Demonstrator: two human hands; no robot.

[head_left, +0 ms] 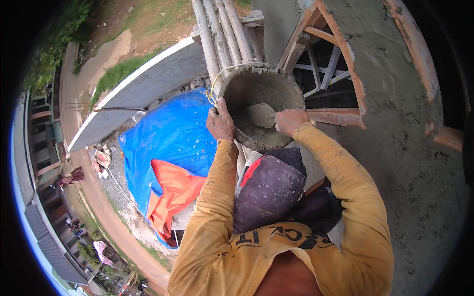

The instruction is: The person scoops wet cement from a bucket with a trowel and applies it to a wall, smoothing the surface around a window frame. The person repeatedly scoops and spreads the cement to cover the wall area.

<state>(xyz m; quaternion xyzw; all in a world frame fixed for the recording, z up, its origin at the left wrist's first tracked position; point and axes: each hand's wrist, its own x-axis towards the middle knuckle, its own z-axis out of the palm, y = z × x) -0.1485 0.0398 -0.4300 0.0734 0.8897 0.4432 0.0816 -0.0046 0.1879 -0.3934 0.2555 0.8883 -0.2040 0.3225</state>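
Note:
A mortar-crusted bucket (257,92) with a wire handle is tipped toward me over several long wooden poles (217,37). My left hand (220,122) is closed on the bucket's left rim. My right hand (291,122) grips a trowel (260,114), whose cement-smeared blade lies inside the bucket over some wet grey mortar. Both forearms are in stained yellow sleeves.
Right of me is a grey plastered wall (405,182) with a wood-framed opening (356,79) crossed by slats. Below at left lie a blue tarp (163,130), an orange sheet (173,190), a low concrete wall (128,91), a path (113,217) and buildings (42,138).

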